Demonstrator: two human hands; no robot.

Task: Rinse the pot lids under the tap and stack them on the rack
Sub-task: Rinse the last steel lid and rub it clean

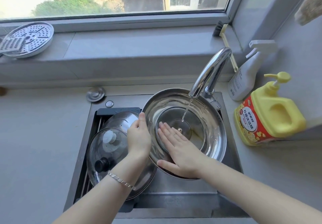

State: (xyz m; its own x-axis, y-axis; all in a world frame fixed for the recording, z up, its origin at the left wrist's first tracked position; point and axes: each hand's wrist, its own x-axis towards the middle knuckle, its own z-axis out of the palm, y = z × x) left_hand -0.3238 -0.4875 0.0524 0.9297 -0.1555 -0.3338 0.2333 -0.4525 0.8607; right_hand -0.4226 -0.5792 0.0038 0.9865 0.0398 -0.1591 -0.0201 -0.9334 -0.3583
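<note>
A large steel pot lid [211, 119] with a round glass centre is tilted upside down over the sink, under the tap [210, 72]. A thin stream of water falls onto its inner face. My left hand [138, 135] grips the lid's left rim. My right hand [176, 147] lies flat on the inner face with straight fingers, thumb at the near rim. On the rack [97, 124] at the sink's left lie a glass lid with a black knob [106, 151], a steel lid [120, 119] behind it and another steel lid's rim [148, 180] beneath.
A yellow dish-soap pump bottle [268, 114] and a white spray bottle [247, 74] stand on the counter at the right. A perforated steamer plate [29, 39] rests on the window sill at the left, a brush [220, 30] on the sill at the right.
</note>
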